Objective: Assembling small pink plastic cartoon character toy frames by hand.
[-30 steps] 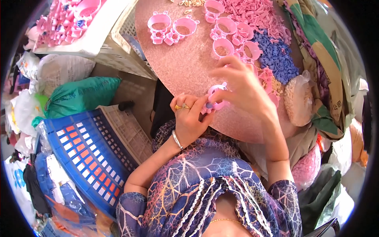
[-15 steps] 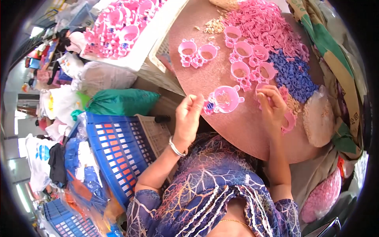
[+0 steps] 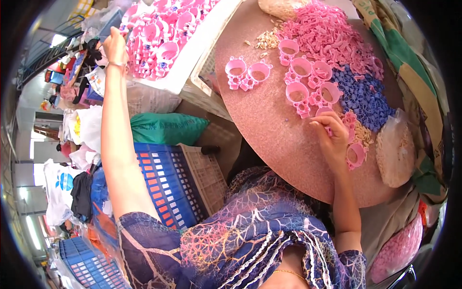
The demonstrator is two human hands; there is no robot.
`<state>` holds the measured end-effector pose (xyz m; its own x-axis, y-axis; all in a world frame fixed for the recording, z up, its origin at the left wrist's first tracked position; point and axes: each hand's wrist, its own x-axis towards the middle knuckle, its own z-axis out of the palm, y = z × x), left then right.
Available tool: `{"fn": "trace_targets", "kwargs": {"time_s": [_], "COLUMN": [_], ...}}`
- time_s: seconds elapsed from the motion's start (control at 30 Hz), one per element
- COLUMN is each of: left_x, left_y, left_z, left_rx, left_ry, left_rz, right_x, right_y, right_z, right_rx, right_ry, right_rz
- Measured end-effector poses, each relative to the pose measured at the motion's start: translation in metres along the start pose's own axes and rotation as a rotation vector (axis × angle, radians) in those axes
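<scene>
My left hand (image 3: 114, 47) is stretched far out to the left, its fingers closed at the outer edge of the white tray (image 3: 182, 72). Pink plastic pieces with blue inserts (image 3: 159, 41) are heaped in that tray. What the left fingers hold is hidden behind the hand. On the round table (image 3: 260, 127), my right hand (image 3: 333, 129) hovers with thumb and forefinger drawn together, beside pink ring-shaped plastic parts (image 3: 297, 94). A bit of pink shows at its fingers, but I cannot make out whether they grip it. Two joined-looking pink rings (image 3: 258, 72) lie apart on the left.
Piles of small pink pieces (image 3: 322, 33), blue pieces (image 3: 365, 98) and beige pieces (image 3: 267, 40) cover the table's far and right side. A clear bag of beige pieces (image 3: 395, 149) sits at the right. Below the left arm stand a blue basket (image 3: 166, 183) and a green sack (image 3: 168, 127).
My left hand has swung from above the table out to the tray, taking the pink ring with the blue insert away from the table's near edge. The right hand stays near its place.
</scene>
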<state>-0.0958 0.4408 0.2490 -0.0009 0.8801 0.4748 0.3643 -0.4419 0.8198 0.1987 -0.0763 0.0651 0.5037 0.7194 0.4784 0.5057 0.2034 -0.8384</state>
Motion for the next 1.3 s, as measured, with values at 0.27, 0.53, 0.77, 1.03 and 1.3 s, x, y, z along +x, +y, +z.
{"fn": "trace_targets", "kwargs": {"time_s": [0.27, 0.53, 0.77, 1.03, 1.3], "left_x": [0.046, 0.007, -0.266, -0.432, -0.449], "left_y": [-0.015, 0.028, 0.052, 0.038, 0.087], "left_z": [0.073, 0.034, 0.064, 0.114, 0.155], "left_rx": [0.890, 0.700, 0.360, 0.245, 0.379], "left_ry": [-0.053, 0.327, -0.032, -0.464, -0.627], "left_rz": [-0.038, 0.515, 1.053, 0.668, 0.586], "right_x": [-0.003, 0.000, -0.007, -0.008, -0.002], "right_y": [0.006, -0.001, 0.011, -0.001, 0.000], "right_z": [0.004, 0.009, 0.009, 0.010, -0.021], "right_rx": [-0.062, -0.030, -0.159, -0.281, -0.462], "right_ry": [-0.017, 0.009, -0.049, -0.126, 0.368], "right_rz": [0.035, 0.017, -0.233, -0.460, -0.378]}}
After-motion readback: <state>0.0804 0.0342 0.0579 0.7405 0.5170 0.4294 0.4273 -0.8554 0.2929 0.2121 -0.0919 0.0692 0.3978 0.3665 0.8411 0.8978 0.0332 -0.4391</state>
